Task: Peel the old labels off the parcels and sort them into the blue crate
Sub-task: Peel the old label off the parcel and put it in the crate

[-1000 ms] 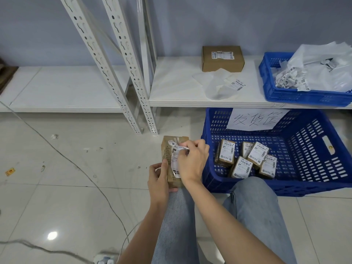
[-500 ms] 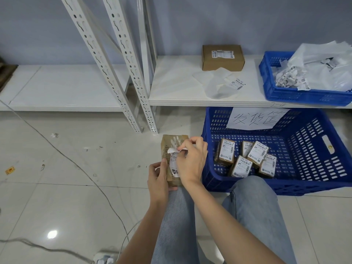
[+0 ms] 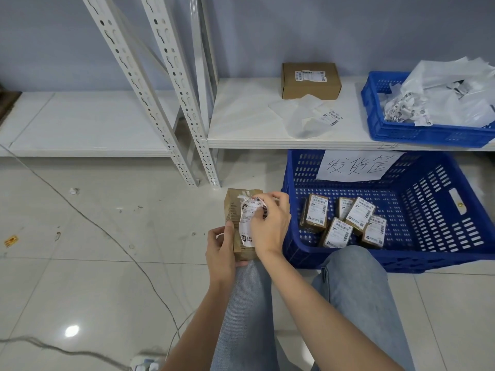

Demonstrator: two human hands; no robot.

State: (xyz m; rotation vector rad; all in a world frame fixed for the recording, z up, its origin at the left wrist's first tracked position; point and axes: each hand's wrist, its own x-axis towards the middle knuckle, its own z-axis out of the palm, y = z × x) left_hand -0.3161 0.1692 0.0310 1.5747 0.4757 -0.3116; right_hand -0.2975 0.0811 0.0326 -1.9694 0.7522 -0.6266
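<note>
Nearest, our knees in jeans [image 3: 249,303], above a tiled floor [image 3: 93,263] crossed by a thin cable [image 3: 107,234].

Left hand [image 3: 223,249]: fingers curled round the lower left edge of a brown parcel [image 3: 232,210], held upright above the left knee.

Right hand [image 3: 269,223]: fingertips pinching a white label [image 3: 247,223], crumpled and partly lifted from the parcel's front face.

Just right of the hands, on the floor: a large blue crate [image 3: 442,210] holding five small labelled boxes [image 3: 340,232], with a handwritten paper sign [image 3: 356,166] on its far wall.

Beyond, a low white shelf [image 3: 246,124] carrying a cardboard box [image 3: 310,80], a clear plastic bag [image 3: 302,119] and a smaller blue crate [image 3: 417,129] filled with white bags and loose labels.

Farthest left, white slotted rack posts [image 3: 160,97].
</note>
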